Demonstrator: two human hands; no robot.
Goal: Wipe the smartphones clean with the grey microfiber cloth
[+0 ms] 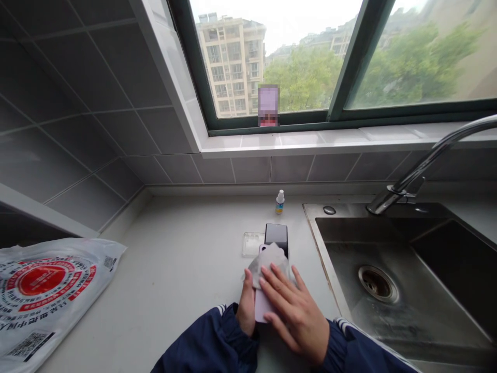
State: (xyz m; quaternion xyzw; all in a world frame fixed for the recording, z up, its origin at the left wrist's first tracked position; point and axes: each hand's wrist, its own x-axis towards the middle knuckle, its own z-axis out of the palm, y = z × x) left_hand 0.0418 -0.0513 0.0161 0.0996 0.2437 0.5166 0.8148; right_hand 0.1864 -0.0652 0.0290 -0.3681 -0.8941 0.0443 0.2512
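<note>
A lavender smartphone (264,306) is gripped in my left hand (246,306), with the thumb along its left edge and the other fingers hidden beneath. Over its upper part lies a crumpled whitish wipe (274,255); a bit of the camera area shows at the top left corner. My right hand (297,311) rests flat on the wipe, fingers stretched and spread, pressing it against the phone. Just beyond, a dark, glossy, phone-shaped slab (276,234) lies on the counter. To its left is a clear plastic phone case (250,243).
A small white-capped spray bottle (280,202) stands toward the back of the white counter (186,248). At right are a steel sink (373,331) and a chrome faucet (411,176). A printed plastic bag (58,290) lies at left. Behind is a window (310,62).
</note>
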